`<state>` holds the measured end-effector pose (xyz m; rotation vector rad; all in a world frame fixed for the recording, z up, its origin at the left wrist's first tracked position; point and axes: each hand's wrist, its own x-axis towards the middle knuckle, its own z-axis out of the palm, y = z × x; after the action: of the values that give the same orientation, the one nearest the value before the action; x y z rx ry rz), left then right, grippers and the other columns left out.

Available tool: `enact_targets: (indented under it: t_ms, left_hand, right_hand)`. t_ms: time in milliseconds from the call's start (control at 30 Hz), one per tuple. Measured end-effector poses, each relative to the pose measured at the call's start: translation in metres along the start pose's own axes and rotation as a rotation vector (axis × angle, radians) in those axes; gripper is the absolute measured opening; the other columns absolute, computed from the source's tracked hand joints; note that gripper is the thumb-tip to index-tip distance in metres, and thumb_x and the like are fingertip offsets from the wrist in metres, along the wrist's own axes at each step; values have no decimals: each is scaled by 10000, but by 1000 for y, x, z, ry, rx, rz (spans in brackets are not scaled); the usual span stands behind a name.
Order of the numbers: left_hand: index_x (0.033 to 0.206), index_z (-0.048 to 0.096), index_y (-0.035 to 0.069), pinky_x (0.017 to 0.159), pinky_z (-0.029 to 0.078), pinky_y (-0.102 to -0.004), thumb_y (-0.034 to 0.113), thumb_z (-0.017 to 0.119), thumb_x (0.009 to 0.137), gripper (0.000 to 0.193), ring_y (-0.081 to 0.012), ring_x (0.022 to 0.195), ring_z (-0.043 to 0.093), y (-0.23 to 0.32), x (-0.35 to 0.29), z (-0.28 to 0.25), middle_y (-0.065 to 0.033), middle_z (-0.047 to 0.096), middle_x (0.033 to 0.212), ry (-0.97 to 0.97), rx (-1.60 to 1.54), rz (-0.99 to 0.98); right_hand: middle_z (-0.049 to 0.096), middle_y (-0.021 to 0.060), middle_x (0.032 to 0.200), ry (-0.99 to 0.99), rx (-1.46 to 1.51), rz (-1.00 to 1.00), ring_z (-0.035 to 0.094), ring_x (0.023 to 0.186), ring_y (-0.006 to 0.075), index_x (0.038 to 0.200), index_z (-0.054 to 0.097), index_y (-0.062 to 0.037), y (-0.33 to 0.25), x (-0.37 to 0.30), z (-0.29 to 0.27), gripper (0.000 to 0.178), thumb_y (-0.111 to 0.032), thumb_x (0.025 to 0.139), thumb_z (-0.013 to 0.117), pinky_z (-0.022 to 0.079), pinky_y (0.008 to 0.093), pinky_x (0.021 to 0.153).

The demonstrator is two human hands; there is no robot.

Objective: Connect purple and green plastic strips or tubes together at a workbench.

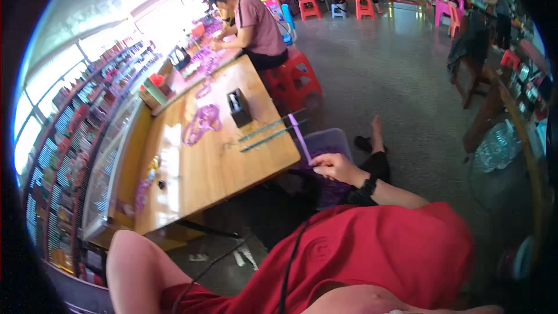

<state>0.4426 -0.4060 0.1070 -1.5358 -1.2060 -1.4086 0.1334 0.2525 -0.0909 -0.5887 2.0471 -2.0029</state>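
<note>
My right hand (339, 170), with a dark band on its wrist, is closed in a pinch on the lower end of a purple strip (298, 135). That strip slants up and left past the table corner. Beneath the hand stands a translucent bin (336, 135) with purple material inside. Two thin dark green rods (268, 137) lie near the table's right edge, close to the strip. Of my left arm (135, 267), only the bent part shows at the lower left; its hand is out of view.
The wooden table (224, 168) carries a black tape dispenser (238, 108) and looped purple strips (202, 124). Shelves of goods (75, 157) line the left. Farther along, another person (256, 23) sits on a red stool (293, 81). A clear plastic bag (497, 150) lies at the right.
</note>
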Motion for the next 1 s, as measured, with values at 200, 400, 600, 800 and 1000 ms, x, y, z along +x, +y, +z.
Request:
enact_targets:
  t_ms: [200, 400, 600, 800, 1000]
  left_hand:
    - [1250, 514, -59, 1042, 420, -437, 202, 549, 873, 460, -328, 1186, 562, -159, 81, 173, -200, 555, 1314, -169, 13, 234]
    - [1235, 521, -58, 1040, 422, -445, 212, 539, 881, 445, -333, 1181, 564, -254, 151, 215, -202, 556, 1312, -194, -183, 423]
    - [1219, 528, -57, 1037, 424, -453, 221, 529, 889, 432, -337, 1175, 567, -257, 132, 202, -204, 557, 1309, -25, -225, 374]
    - [1203, 535, -57, 1035, 427, -460, 231, 520, 897, 420, -341, 1170, 570, -140, 61, 126, -205, 557, 1307, 228, -122, 124]
    - [1187, 542, -56, 1033, 429, -468, 241, 510, 905, 411, -346, 1164, 573, -127, 68, 160, -207, 558, 1304, 304, -84, 69]
  right_hand:
    - [666, 1, 874, -85, -11, -65, 577, 709, 69, 1144, 668, -63, 13, -1, 13, 279, -202, 902, 669, 477, 249, 634]
    - [612, -19, 764, -60, -4, 7, 530, 657, 48, 1155, 680, -83, 18, -16, 15, 278, -232, 921, 667, 430, 224, 565]
    - [632, 3, 780, -49, 30, 43, 544, 649, 64, 1172, 666, -55, 23, -12, 3, 286, -198, 925, 666, 449, 240, 612]
    - [620, -2, 738, -14, 27, -9, 559, 649, 49, 1175, 665, -85, 27, 7, 9, 284, -207, 919, 669, 457, 234, 579]
    - [625, -3, 762, -23, 52, 12, 543, 635, 45, 1163, 657, -33, 31, 5, 6, 275, -167, 923, 655, 427, 201, 562]
